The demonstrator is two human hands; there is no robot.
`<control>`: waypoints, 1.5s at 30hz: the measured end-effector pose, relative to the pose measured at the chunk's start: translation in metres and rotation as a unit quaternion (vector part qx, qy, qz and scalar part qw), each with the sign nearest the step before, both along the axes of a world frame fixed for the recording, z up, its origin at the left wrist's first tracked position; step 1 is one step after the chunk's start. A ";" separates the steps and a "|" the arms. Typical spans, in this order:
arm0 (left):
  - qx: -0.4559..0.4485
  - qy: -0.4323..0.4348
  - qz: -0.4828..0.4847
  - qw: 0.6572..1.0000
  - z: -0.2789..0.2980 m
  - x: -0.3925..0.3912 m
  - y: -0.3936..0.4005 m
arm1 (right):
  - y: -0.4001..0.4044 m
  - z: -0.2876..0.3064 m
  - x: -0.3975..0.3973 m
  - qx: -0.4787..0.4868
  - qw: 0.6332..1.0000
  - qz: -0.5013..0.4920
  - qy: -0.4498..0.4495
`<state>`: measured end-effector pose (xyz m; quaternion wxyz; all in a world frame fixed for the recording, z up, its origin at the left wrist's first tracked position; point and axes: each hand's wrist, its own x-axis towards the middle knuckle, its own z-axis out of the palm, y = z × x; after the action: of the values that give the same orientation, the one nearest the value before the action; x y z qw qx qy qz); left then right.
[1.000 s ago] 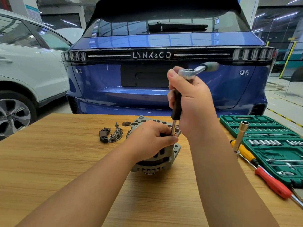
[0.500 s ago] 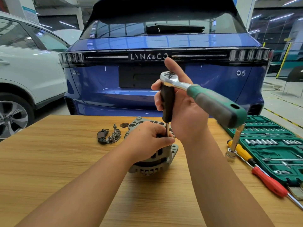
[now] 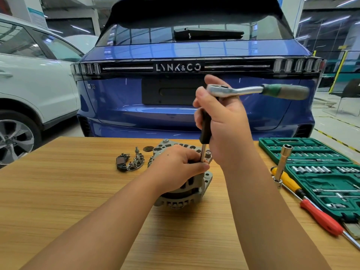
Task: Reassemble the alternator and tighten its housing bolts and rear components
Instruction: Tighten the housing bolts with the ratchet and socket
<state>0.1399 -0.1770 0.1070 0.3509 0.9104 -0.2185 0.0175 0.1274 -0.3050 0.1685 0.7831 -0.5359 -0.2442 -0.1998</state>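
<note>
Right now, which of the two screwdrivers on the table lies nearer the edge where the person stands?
The red-handled screwdriver. The yellow-handled screwdriver lies farther back, beside the upright metal socket tube.

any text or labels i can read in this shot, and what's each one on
"LYNK&CO": on the black light bar across the blue car's tailgate.
"1": small white mark, seemingly this digit, on the rear wiper.
Small badge at the tailgate's left: too blurred to read.
White pillar sign, upper left: too small to read.
Ratchet and green socket case: no readable markings.
</note>
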 end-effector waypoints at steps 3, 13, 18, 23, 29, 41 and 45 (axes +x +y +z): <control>-0.007 -0.004 0.001 1.000 0.001 -0.002 0.000 | 0.003 -0.006 0.000 -0.060 0.992 0.002 -0.108; -0.024 -0.005 0.002 1.000 0.002 -0.005 -0.001 | -0.006 0.005 0.015 -0.010 0.982 0.184 -0.029; -0.031 -0.007 0.002 0.999 0.001 -0.003 0.000 | -0.007 0.002 0.012 0.007 0.981 0.193 0.011; 0.001 -0.010 -0.013 1.000 -0.001 0.000 0.000 | -0.001 -0.002 -0.002 -0.003 1.000 -0.024 0.004; -0.011 0.005 0.003 1.000 -0.002 0.002 0.000 | -0.002 -0.002 0.000 -0.009 0.999 0.039 0.008; -0.019 0.000 -0.001 1.000 0.000 -0.001 -0.001 | 0.000 0.000 0.001 0.033 0.988 0.147 -0.011; -0.011 -0.007 0.000 1.000 -0.001 0.000 0.000 | 0.000 0.004 0.001 0.010 0.989 0.144 0.008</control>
<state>0.1396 -0.1767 0.1061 0.3595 0.9061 -0.2213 0.0266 0.1284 -0.3045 0.1729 0.8107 -0.4892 -0.3107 -0.0827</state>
